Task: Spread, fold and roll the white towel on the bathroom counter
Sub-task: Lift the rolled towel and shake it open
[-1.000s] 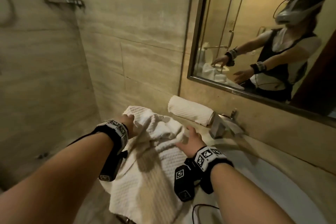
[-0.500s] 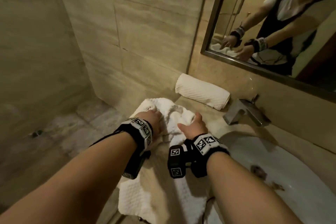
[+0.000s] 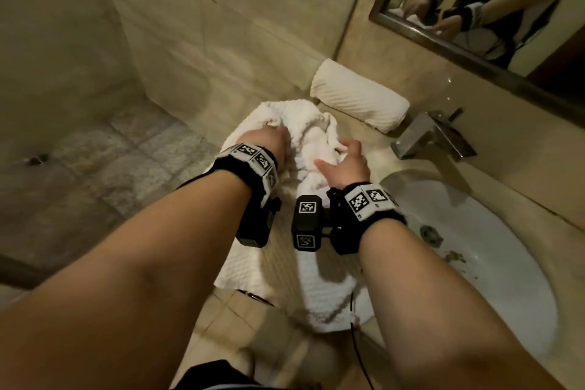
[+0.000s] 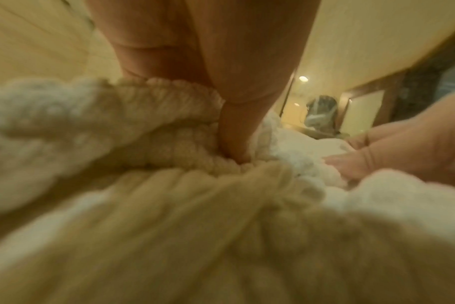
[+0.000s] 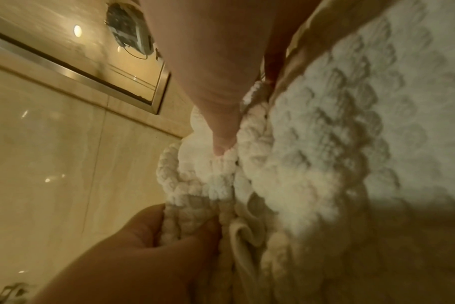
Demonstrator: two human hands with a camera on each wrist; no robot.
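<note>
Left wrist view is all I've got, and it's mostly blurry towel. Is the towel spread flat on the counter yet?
Observer: No. The head view shows the white towel bunched at its far end under the left hand and right hand. Its near end hangs over the front edge of the counter.
Operator: Are my left fingers actually holding it?
Observer: Yes. The right wrist view shows the left hand pinching a fold.
Operator: Anything else up there?
Observer: A rolled towel lies by the wall, beside the faucet.
</note>
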